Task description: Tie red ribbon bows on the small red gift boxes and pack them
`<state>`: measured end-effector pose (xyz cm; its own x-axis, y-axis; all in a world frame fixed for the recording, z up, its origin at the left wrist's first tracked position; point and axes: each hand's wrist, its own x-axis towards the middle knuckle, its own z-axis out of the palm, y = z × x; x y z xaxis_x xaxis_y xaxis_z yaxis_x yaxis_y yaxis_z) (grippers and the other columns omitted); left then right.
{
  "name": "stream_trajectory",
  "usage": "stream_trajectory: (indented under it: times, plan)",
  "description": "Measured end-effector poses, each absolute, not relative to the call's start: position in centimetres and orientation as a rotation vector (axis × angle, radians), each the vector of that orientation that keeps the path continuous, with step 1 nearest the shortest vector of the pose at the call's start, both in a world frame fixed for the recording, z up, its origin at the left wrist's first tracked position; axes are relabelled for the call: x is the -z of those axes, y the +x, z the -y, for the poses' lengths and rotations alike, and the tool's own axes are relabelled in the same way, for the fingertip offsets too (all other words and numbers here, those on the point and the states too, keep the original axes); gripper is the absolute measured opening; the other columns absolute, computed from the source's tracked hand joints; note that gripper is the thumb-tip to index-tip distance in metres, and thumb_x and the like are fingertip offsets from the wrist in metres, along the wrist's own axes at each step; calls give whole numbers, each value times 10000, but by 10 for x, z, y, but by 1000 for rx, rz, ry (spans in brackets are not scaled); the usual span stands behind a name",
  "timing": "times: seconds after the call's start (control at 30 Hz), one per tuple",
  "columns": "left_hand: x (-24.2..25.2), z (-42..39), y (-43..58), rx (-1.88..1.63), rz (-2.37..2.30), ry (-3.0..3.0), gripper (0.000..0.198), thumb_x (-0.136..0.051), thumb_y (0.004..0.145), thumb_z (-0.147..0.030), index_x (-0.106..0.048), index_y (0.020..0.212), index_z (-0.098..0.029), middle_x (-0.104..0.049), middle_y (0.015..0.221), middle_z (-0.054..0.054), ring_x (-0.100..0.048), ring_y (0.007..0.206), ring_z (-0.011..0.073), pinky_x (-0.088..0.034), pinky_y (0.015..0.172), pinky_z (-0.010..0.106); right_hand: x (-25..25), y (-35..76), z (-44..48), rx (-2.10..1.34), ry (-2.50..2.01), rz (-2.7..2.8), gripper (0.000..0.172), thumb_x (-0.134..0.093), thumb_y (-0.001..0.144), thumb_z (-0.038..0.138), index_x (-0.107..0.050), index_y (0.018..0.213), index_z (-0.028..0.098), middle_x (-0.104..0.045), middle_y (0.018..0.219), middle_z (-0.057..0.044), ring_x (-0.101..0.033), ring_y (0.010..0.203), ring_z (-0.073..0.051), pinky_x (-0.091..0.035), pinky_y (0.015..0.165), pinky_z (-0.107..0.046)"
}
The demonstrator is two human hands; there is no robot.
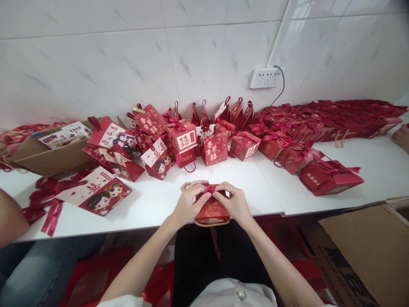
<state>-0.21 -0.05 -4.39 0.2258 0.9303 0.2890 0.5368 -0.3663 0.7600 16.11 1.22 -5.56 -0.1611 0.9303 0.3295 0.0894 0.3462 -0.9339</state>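
A red patterned gift box (212, 209) with a gold cord along its near edge sits at the front edge of the table, right before me. My left hand (191, 199) and my right hand (232, 200) meet over its top. Between my fingertips and thumbs is a red ribbon (209, 189), pinched from both sides; its exact knot or loop is partly hidden by the fingers. Just beyond stands an upright red gift box (215, 149) with pale lettering, touched by neither hand.
Several red gift boxes stand behind, with a long row of ribboned ones (298, 128) at right. At left lie a box with cartoon figures (99, 192), loose ribbons (53, 217) and an open carton (54, 160). Another person's arm (11, 217) is at far left; cardboard (370, 243) lies lower right.
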Motion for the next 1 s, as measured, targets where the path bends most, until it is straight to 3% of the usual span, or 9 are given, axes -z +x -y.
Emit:
stream_trajectory:
  times: [0.2, 0.47, 0.63, 1.0]
  plan:
    - [48, 2, -3, -1080, -1350, 2009, 104, -532, 847, -293, -563, 803, -204, -676, 967, 41, -599, 985, 207, -297, 954, 421, 52, 165, -12, -988, -951, 1627, 88, -596, 784, 212, -684, 781, 210, -676, 792, -38, -622, 781, -186, -472, 753, -319]
    - [44, 3, -2, -1060, -1314, 2112, 93, -502, 864, -288, -545, 836, -210, -654, 1032, 45, -577, 1000, 193, -323, 914, 377, 51, 168, -11, -997, -959, 1669, 121, -568, 802, 208, -688, 817, 216, -670, 792, -31, -614, 768, -183, -471, 732, -308]
    - [44, 3, -2, -1054, -1372, 2028, 107, -511, 847, -314, -553, 827, -218, -688, 862, 4, -604, 829, 176, -321, 898, 371, 49, 167, -11, -982, -966, 1679, 110, -573, 800, 225, -682, 802, 211, -674, 793, -36, -622, 772, -186, -478, 734, -313]
    - [48, 3, 0, -1146, -1424, 1913, 159, -532, 820, -338, -570, 726, -215, -664, 731, 2, -576, 771, 180, -365, 891, 383, 45, 169, -7, -943, -1106, 1596, 94, -640, 747, 263, -642, 814, 197, -704, 802, -37, -654, 778, -204, -510, 736, -334]
